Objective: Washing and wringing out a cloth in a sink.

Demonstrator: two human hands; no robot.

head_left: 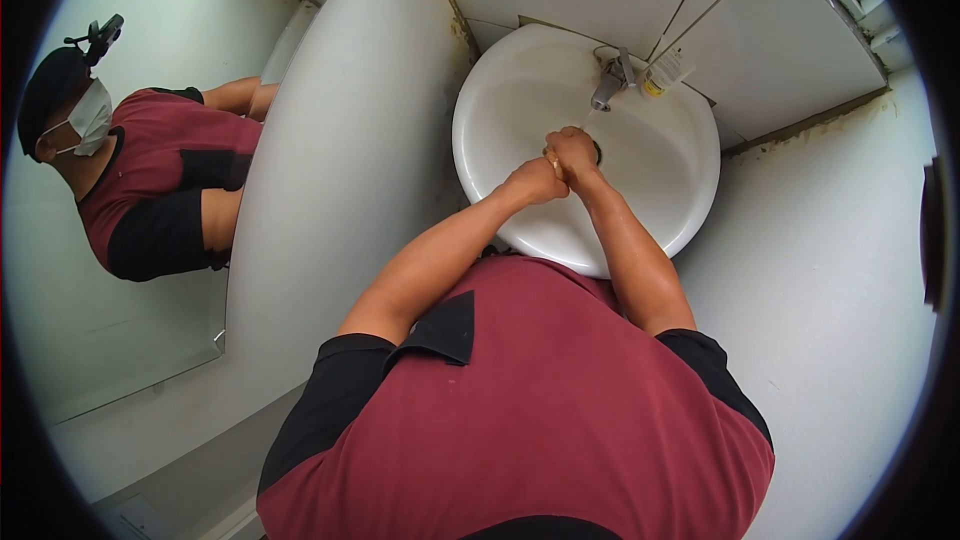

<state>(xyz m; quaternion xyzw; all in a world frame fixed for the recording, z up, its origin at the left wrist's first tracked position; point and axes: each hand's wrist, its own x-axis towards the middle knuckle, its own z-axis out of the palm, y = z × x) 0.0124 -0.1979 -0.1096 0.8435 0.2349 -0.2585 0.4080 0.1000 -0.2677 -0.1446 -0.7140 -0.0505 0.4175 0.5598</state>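
Note:
Over the white washbasin [680, 175], my left hand [535, 181] and my right hand [573, 151] are clasped together with fingers curled against each other. Both look wet. Whether anything small lies between the palms is hidden. A thin stream of water [588, 119] runs from the chrome tap [608, 86] down to my right hand, which is the nearer one to the spout. Just right of that hand, the dark drain hole [598, 152] is partly covered.
A clear bottle [667, 73] with a yellow-and-white label stands on the basin's back rim, right of the tap. Walls close in on both sides, the left one bearing a mirror [150, 340]. Grimy seams run along the tiles behind the basin.

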